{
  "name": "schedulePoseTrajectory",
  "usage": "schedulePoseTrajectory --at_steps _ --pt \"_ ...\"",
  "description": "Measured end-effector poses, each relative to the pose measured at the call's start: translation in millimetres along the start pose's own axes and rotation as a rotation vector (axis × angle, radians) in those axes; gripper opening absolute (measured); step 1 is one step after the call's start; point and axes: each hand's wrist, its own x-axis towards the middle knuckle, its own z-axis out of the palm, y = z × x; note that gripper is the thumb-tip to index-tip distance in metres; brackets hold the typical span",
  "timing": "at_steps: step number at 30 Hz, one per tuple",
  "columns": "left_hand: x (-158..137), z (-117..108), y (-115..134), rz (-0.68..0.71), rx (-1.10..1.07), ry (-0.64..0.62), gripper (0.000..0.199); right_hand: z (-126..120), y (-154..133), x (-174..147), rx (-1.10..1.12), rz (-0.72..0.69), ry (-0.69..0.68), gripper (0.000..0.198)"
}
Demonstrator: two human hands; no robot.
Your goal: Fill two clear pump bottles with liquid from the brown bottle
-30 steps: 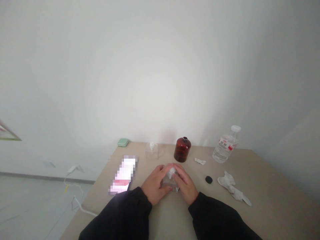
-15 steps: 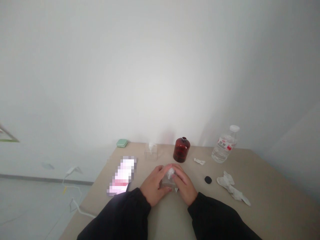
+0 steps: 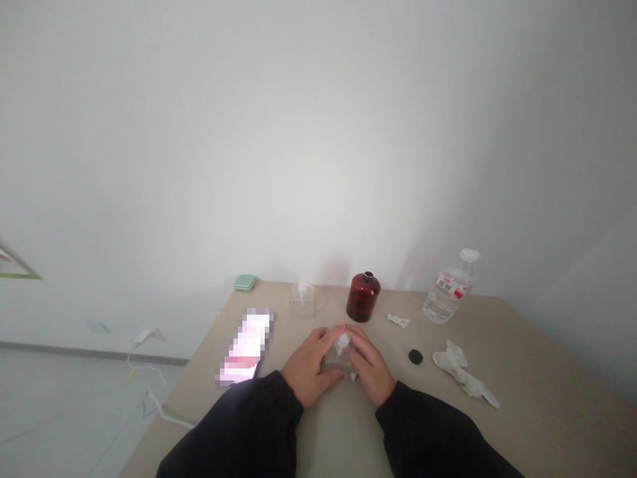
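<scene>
Holding a clear box [image 3: 337,365] in front of the red bottle [image 3: 363,300], left hand [image 3: 307,372] and right hand [image 3: 372,374] have half-curled fingers.

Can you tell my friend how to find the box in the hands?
Find the table by the wall. The left hand and right hand cup a clear box there. Only it is held; the similar box stands nearer the wall.

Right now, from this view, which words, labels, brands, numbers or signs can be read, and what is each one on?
No text is legible.
Clear bottle: the marks on its red-and-white label are too small and blurred.
Phone: screen pixelated, unreadable.
Wall sign: cut off at the left edge, no readable words.
Clear box within the fingers: no lettering visible.
</scene>
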Motion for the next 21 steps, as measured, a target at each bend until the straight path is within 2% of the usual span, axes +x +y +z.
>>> schedulePoseTrajectory --at_steps 4,10,15,21 --pt "-0.2 0.1 -0.9 0.011 0.007 0.003 0.081 -2.7 -0.9 2.1 -0.003 0.007 -0.032 0.033" --pt "-0.3 0.2 1.4 0.007 0.000 0.008 0.080 0.8 -0.7 1.2 -0.015 -0.001 0.011 0.031" --pt "-0.7 0.9 0.4 -0.008 0.011 0.007 0.081 4.6 -0.8 -0.6 0.007 0.054 -0.001 0.031" --pt "-1.7 0.3 0.9 -0.002 -0.006 0.007 0.080 1.6 -1.8 0.9 -0.015 -0.026 -0.008 0.032"
